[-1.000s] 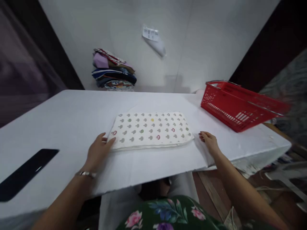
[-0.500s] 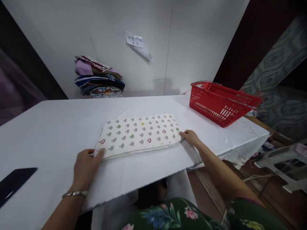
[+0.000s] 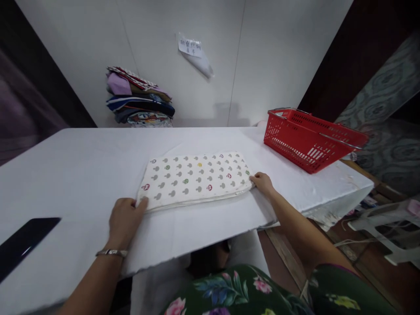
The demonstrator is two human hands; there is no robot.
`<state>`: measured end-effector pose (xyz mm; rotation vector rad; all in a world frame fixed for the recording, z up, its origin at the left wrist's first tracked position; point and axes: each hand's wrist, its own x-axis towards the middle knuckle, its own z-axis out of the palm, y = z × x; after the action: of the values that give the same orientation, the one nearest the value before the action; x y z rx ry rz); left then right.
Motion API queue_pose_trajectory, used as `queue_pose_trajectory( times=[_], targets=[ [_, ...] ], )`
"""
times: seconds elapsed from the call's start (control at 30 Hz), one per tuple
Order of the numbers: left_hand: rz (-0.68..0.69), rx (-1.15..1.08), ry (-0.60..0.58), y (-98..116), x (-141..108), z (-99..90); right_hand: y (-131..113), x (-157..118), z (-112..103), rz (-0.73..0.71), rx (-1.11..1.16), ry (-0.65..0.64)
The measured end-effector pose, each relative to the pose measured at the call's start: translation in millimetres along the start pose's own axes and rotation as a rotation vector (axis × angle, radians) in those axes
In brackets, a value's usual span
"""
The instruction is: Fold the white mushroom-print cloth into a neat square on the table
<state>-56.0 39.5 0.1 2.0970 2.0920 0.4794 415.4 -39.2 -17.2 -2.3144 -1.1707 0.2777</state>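
Note:
A white cloth [image 3: 197, 177] printed with small mushrooms lies folded flat in layers on the white-covered table [image 3: 98, 162]. Its near left corner is pinched by my left hand [image 3: 126, 218], thumb on top and fingers curled at the edge. At the near right corner, my right hand [image 3: 263, 183] grips the layers between thumb and fingers. The cloth is a long rectangle, with its layered edge facing me.
Beyond the cloth at the left, a stack of folded fabrics [image 3: 141, 105] stands by the wall. A red basket [image 3: 308, 142] sits at the back right. A dark flat device [image 3: 28, 240] lies at the left. A white stool [image 3: 390, 223] is at the right.
The view has shifted a little, so the cloth, basket and stack appear slightly further right and higher. Both hands keep hold of the cloth's near corners.

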Motion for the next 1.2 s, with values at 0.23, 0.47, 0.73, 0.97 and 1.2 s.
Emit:
queue_pose_trajectory(
  times=[0.23,0.47,0.73,0.97,1.2],
  targets=[
    [-0.013,-0.06,0.001,-0.3,-1.3,-1.3,0.1,-12.1,-4.8,-0.061,-0.067,0.001],
    [-0.226,-0.236,-0.138,-3.5,27.4,-8.6,-44.9,-9.7,15.3,-0.627,-0.047,0.228],
    [-0.26,-0.29,-0.265,-4.7,50.2,-9.0,-134.9,-30.6,67.7,-0.711,-0.13,-0.13],
    [-0.357,-0.875,-0.303,9.2,40.1,-19.3,-142.2,-39.0,85.2,-0.702,-0.239,-0.358],
    [-0.27,-1.132,-0.385,44.0,47.4,-51.0,-167.9,-43.0,89.2,-0.763,-0.148,-0.36]
  ],
)
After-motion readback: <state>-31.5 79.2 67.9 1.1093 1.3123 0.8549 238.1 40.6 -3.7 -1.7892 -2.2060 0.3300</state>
